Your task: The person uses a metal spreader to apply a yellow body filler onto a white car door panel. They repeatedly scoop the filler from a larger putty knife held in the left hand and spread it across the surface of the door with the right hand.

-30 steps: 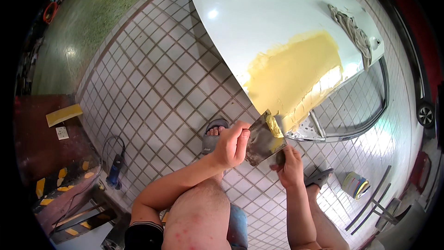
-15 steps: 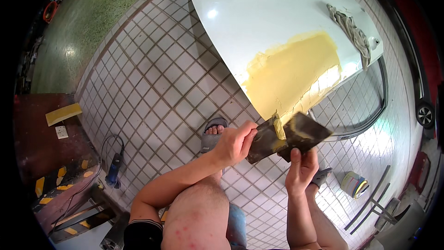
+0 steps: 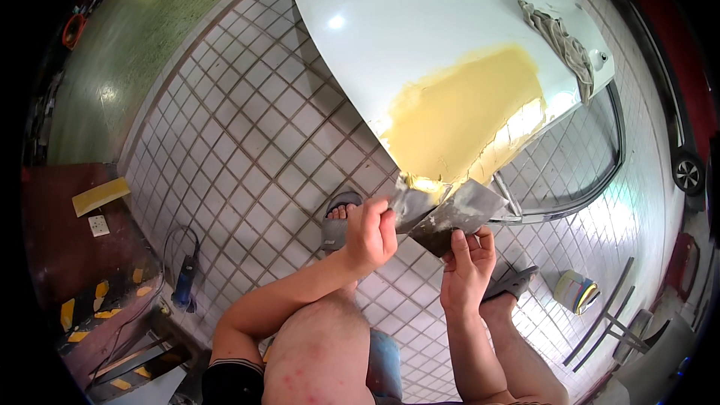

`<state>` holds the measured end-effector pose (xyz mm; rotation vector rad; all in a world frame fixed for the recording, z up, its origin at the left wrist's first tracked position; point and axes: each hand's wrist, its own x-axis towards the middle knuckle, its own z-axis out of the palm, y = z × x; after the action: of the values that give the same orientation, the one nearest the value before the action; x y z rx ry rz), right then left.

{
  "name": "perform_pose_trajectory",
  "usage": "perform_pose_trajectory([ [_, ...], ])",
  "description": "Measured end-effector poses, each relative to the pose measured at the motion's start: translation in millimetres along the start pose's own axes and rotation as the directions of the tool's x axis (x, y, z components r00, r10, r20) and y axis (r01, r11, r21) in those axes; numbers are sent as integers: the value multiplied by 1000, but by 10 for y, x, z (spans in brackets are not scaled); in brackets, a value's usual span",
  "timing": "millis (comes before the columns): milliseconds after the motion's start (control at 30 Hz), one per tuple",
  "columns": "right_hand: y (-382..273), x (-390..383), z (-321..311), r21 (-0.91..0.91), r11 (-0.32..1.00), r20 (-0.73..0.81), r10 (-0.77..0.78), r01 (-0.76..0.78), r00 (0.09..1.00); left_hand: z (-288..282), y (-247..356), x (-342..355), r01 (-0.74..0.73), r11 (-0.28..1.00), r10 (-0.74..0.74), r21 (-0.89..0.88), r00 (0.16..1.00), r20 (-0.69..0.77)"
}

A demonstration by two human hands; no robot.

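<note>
Since half a second ago, my right hand [image 3: 466, 262] has come nearer to my left hand [image 3: 369, 236], and its dark scraper plate [image 3: 469, 214] has turned and now crosses over part of the other one. With my right hand I grip this plate by its near edge, thumb pressed on the upper face. With my left hand I hold the second plate [image 3: 407, 208] pinched by its side, between thumb and bent fingers. Soft yellow paste [image 3: 424, 182] sits along the far edge of this second plate; whether the two plates touch, I cannot tell. Both plates are in front of me, just at the near end of the broad yellow patch [image 3: 465, 116] on the white car door [image 3: 405, 22]. A crumpled grey cloth [image 3: 559, 37] lies on the door, near its right edge.
</note>
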<state>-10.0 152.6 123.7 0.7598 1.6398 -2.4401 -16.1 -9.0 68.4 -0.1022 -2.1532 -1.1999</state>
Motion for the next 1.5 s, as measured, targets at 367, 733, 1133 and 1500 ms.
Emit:
perform_pose_trajectory([
  [367, -116, 70, -32, -110, 991, 68, -65, 72, 996, -131, 54, 2, -126, 979, 176, -159, 915, 363],
  [733, -664, 1635, -925, -545, 570, 177, -638, 614, 749, -227, -76, -138, 138, 976, -206, 166, 831, 517],
  [1133, -1242, 3741, -1293, -838, 14, 390, -685, 546, 615, -235, -143, -173, 171, 968, -243, 182, 817, 523],
  [1500, -1260, 3792, -1067, -869, -168, 454, -647, 466, 613, -181, -165, -206, 213, 964, -263, 158, 846, 464],
])
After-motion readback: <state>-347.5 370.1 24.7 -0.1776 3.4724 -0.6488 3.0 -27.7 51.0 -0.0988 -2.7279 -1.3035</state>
